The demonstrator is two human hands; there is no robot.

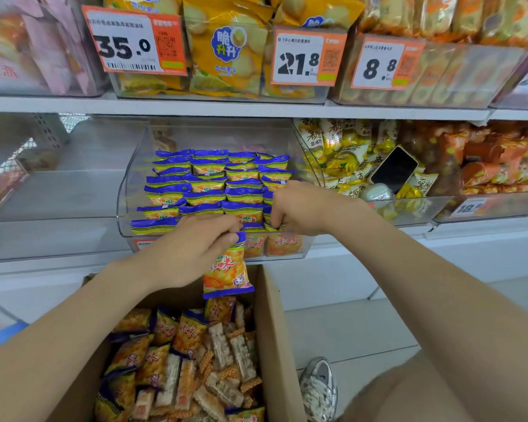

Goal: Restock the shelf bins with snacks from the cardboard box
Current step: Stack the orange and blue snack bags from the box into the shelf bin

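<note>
A clear plastic shelf bin (128, 190) holds several rows of blue-and-orange snack packets (208, 184) standing upright. My left hand (189, 248) pinches one such packet (226, 269) by its top edge; it hangs over the bin's front lip, above the box. My right hand (296, 208) has its fingers curled down onto the front-right packets in the bin. Below, the open cardboard box (272, 330) holds several loose packets (165, 339) of the same snack mixed with other small bars.
An empty clear bin (58, 193) sits to the left. The bin to the right holds yellow packets, a phone (393, 169) and a small white case (375, 191). Price tags hang on the upper shelf bins. A silver shoe (319, 388) stands on the floor beside the box.
</note>
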